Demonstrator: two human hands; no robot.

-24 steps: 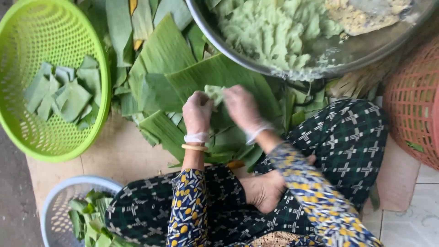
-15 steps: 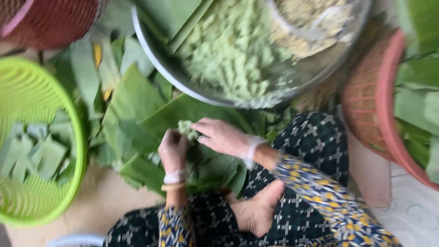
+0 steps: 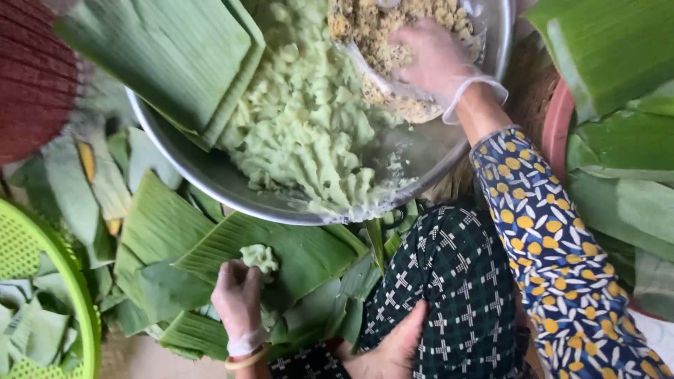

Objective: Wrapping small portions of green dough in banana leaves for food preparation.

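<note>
A lime-green basket [image 3: 35, 281] of folded leaf parcels [image 3: 31, 330] sits at left; a dark red basket [image 3: 35, 77] stands above it.

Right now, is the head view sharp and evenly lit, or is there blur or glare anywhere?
Head view: soft, even daylight, no hard shadows; mild sheen on the metal bowl rim. The right hand in the yellow filling is slightly motion-blurred; the left hand on the banana leaf is sharper.

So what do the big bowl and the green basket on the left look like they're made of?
The big bowl looks like metal: a thin, grey, shiny rim with soft reflections, probably steel or aluminium. The green basket looks like moulded plastic: bright lime colour, with a regular perforated mesh wall.
</note>
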